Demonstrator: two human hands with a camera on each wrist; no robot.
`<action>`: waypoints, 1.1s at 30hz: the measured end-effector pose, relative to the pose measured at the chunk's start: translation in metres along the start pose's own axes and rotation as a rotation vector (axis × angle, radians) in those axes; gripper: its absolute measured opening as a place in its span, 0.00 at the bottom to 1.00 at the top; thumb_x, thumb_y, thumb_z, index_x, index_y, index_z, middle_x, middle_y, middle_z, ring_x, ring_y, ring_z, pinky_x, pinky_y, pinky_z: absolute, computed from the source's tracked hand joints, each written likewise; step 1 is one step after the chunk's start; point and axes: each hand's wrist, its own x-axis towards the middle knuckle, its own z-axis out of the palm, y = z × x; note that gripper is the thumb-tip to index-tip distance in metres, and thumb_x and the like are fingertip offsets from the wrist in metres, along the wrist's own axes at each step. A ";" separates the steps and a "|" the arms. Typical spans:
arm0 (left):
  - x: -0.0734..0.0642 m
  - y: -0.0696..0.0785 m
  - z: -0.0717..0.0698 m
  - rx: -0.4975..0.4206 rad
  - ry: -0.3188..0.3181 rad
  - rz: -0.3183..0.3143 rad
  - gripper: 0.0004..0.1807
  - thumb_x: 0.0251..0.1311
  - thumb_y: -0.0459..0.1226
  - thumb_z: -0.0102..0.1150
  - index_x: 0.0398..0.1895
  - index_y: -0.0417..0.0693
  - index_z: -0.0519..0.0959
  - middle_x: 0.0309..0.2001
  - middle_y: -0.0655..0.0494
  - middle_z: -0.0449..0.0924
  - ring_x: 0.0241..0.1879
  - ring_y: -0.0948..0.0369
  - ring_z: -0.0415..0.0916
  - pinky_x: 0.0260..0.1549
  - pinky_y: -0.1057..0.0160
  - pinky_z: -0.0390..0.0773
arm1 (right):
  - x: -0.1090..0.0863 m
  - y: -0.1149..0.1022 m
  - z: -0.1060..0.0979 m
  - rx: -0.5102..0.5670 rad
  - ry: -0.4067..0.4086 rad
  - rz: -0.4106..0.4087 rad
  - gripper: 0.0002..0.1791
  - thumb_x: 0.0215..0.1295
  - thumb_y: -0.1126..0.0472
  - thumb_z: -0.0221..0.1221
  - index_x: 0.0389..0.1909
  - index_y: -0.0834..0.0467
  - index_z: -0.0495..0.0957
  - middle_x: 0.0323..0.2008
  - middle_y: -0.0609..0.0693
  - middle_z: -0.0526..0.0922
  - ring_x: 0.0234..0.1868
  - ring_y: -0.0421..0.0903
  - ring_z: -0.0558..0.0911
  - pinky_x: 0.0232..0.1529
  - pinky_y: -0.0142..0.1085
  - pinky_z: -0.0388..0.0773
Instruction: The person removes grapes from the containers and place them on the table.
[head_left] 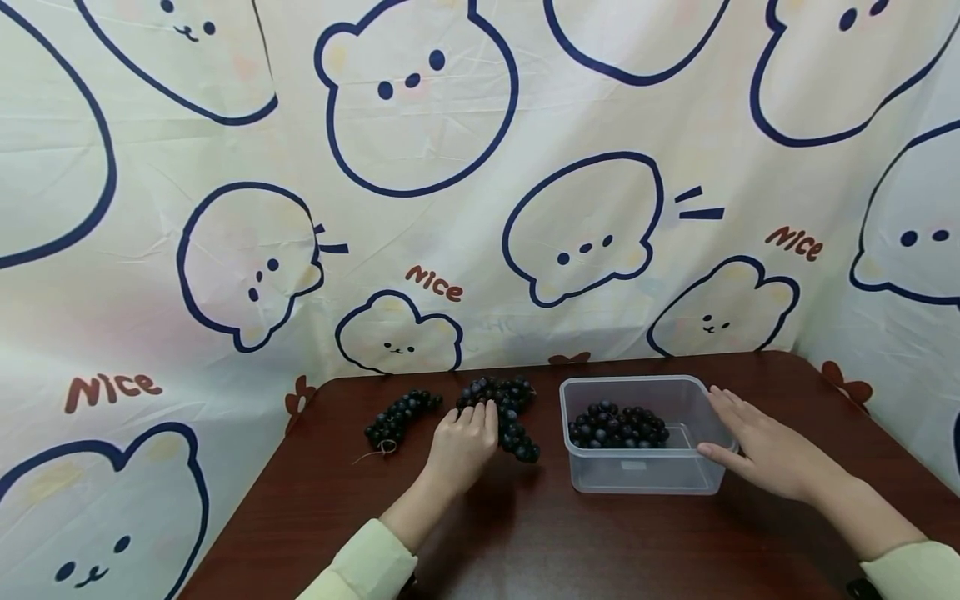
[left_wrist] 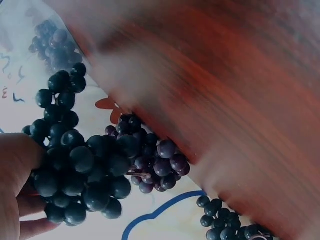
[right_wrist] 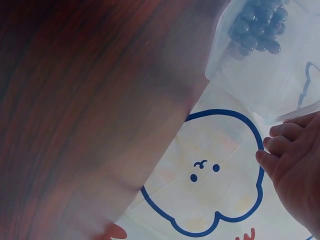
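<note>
My left hand (head_left: 463,446) grips a dark bunch of grapes (left_wrist: 80,165); thumb and fingers curl round one side of it in the left wrist view. In the head view this bunch (head_left: 517,437) hangs out to the right of the fingers, low over the table. Just behind it lies a purplish bunch of grapes (left_wrist: 160,165). A clear plastic container (head_left: 641,472) stands to the right, with a bunch of grapes (head_left: 615,425) in its left part. Fingers extended, my right hand (head_left: 780,454) rests against the container's right wall.
Another dark bunch of grapes (head_left: 401,417), with a pale string at its near end, lies left of my left hand. Everything stands on a brown wooden table (head_left: 570,550). A white cloth (head_left: 480,225) with cartoon bears hangs along the table's back and sides.
</note>
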 end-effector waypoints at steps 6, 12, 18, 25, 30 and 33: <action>-0.001 0.006 0.003 0.030 -0.073 -0.027 0.08 0.59 0.31 0.58 0.37 0.39 0.85 0.26 0.50 0.83 0.20 0.60 0.78 0.15 0.65 0.74 | 0.000 0.000 -0.001 -0.001 -0.005 0.002 0.50 0.66 0.38 0.55 0.75 0.66 0.48 0.72 0.70 0.51 0.71 0.68 0.52 0.60 0.68 0.56; 0.000 0.013 0.001 0.061 -0.165 -0.053 0.08 0.55 0.32 0.64 0.20 0.46 0.78 0.11 0.58 0.67 0.09 0.68 0.57 0.09 0.70 0.50 | 0.000 0.000 -0.002 0.000 -0.006 0.002 0.50 0.66 0.38 0.55 0.75 0.66 0.48 0.72 0.70 0.51 0.71 0.68 0.52 0.60 0.68 0.56; 0.005 0.014 -0.003 -0.005 -0.288 -0.092 0.26 0.53 0.32 0.65 0.12 0.53 0.57 0.11 0.62 0.45 0.16 0.65 0.36 0.15 0.66 0.40 | 0.000 0.000 -0.002 0.010 -0.010 0.006 0.50 0.66 0.38 0.56 0.75 0.65 0.47 0.72 0.70 0.50 0.71 0.68 0.51 0.60 0.68 0.55; 0.007 0.014 -0.004 -0.063 -0.370 -0.097 0.23 0.49 0.32 0.67 0.12 0.53 0.61 0.10 0.62 0.50 0.13 0.66 0.40 0.14 0.66 0.42 | -0.001 0.001 0.000 0.012 -0.003 -0.003 0.49 0.67 0.39 0.56 0.75 0.65 0.47 0.72 0.70 0.50 0.71 0.68 0.51 0.60 0.68 0.55; 0.006 0.017 -0.003 -0.066 -0.389 -0.068 0.22 0.52 0.32 0.68 0.13 0.53 0.64 0.10 0.61 0.52 0.13 0.66 0.42 0.14 0.66 0.45 | 0.000 0.001 0.000 0.007 -0.004 0.002 0.50 0.66 0.38 0.56 0.75 0.66 0.48 0.72 0.70 0.51 0.71 0.68 0.52 0.60 0.67 0.55; 0.006 0.019 -0.001 -0.063 -0.372 -0.056 0.23 0.53 0.32 0.68 0.12 0.53 0.63 0.10 0.60 0.53 0.13 0.66 0.43 0.15 0.67 0.45 | 0.000 0.001 0.000 0.001 -0.005 0.009 0.50 0.66 0.37 0.56 0.75 0.66 0.48 0.72 0.70 0.51 0.71 0.68 0.52 0.60 0.67 0.55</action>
